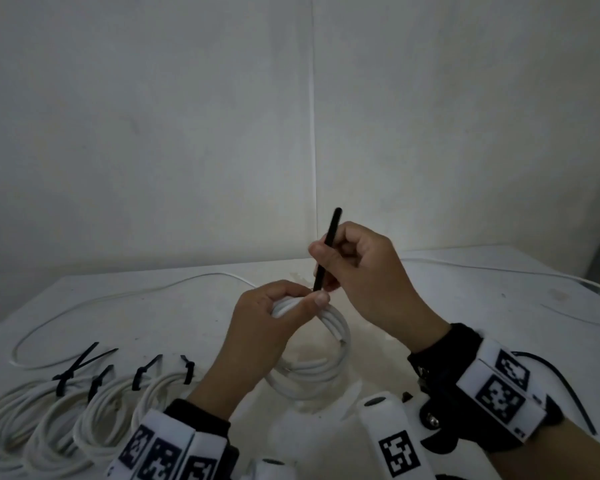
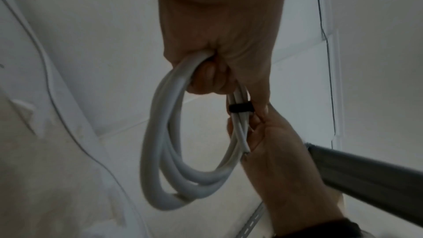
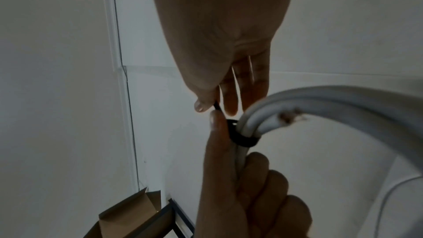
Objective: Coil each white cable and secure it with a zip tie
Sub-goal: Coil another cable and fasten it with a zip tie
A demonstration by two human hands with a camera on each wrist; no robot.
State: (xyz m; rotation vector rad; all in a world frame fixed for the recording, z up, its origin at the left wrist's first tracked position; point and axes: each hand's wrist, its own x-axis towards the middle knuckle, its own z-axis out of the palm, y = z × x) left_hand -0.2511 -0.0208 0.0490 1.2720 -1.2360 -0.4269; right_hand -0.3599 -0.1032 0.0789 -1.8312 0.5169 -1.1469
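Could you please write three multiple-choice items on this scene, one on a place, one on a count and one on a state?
1. Where do the finished coils lie on the table?
A. near left
B. far right
C. against the wall

2. How many finished coils lie there?
A. two
B. four
C. six

3. What is the state of the zip tie on the held coil?
A. lying loose on the table
B. looped round the coil, tail in the right hand
C. not yet picked up

Answers: 1 A, they sit beside the left hand's wrist; 2 B, four tied bundles show; 3 B, the wrist views show the black band round the strands.
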